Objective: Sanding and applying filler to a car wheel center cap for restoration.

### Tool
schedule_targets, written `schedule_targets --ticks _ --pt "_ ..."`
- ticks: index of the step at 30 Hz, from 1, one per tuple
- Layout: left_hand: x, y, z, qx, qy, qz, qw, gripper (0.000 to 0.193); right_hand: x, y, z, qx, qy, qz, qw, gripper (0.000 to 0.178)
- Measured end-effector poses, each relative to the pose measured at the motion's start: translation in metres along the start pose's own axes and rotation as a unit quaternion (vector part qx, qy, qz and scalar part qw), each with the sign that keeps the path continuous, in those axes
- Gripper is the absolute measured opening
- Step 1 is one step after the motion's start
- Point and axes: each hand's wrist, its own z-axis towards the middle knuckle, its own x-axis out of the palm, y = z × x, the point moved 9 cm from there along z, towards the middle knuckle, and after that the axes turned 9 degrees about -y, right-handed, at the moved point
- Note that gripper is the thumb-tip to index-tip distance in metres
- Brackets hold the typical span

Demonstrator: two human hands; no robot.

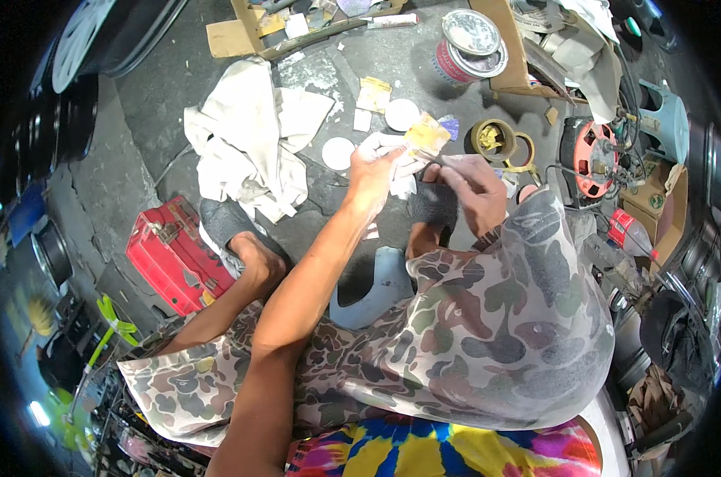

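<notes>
Above the floor, between my feet and the scattered materials, my left hand [376, 159] pinches a yellowish square piece [425, 137] with pale smears. My right hand [480, 189] is closed around a thin dark tool [442, 160], whose tip reaches the lower edge of that piece. Its exact kind is hidden by my fingers. Just beyond my hands lie two white discs [339, 153], a second yellowish square [374, 95] and a small purple piece [449, 128]. Right of them, a tape roll [492, 141] has crumpled yellow bits inside its ring, and another ring of tape [521, 151] leans beside it.
A white cloth [245, 131] and a red toolbox [173, 254] are at left. A lidded can [465, 60] stands far right of centre, near a full cardboard box [507, 44]. At right are an orange-red reel [591, 159] and a plastic bottle [633, 233].
</notes>
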Motion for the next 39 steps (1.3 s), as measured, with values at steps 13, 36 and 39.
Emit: schedule_targets --ticks 13,36,39 --pt "-0.012 -0.017 0.01 0.102 -0.02 0.155 0.982 0.021 -0.007 0.007 -0.004 -0.027 0.061 -0.043 0.997 0.022" --pt "-0.032 0.04 0.047 0.117 -0.145 0.296 0.937 0.016 -0.016 -0.073 -0.021 0.21 0.011 0.192 0.959 0.019" --pt "-0.031 0.035 0.052 0.309 -0.11 0.507 0.797 0.016 -0.01 -0.077 -0.021 0.196 -0.01 0.231 0.953 0.019"
